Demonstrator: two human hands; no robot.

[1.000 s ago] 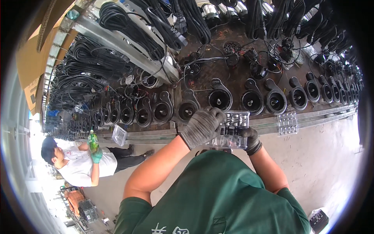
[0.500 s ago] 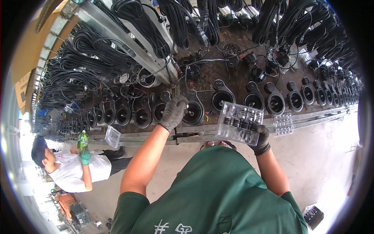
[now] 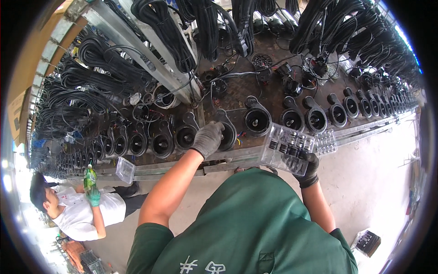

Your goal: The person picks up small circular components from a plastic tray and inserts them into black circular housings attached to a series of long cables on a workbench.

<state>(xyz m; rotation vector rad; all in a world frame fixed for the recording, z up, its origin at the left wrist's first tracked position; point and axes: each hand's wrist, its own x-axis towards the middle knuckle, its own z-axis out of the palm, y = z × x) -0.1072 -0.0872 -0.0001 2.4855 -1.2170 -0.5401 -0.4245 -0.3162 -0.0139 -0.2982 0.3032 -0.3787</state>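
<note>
My left hand (image 3: 208, 139), in a dark grey glove, reaches over a black round pump-like housing (image 3: 228, 138) in the row along the bench edge. Its fingers are bent together at the housing's opening; whatever they pinch is hidden. With my right hand (image 3: 308, 171), gloved too, I grip the lower right corner of a clear plastic tray (image 3: 270, 157). Small silver and black cylindrical parts (image 3: 294, 140) sit in the tray in rows. The tray is tilted toward me, in front of the bench edge. Another black housing (image 3: 257, 120) stands between my hands.
More housings line the bench (image 3: 219, 102) both ways. Coiled black cables (image 3: 166, 34) hang above, beside a metal post (image 3: 175, 84). Behind the right-hand tray is a second clear tray (image 3: 326, 148); a clear box (image 3: 125, 170) is at left. A person (image 3: 86, 210) holds a green bottle (image 3: 90, 179).
My left fingers have moved slightly further over the housing's opening. The tray in my right hand has shifted a little right and down. The whole view has shifted slightly.
</note>
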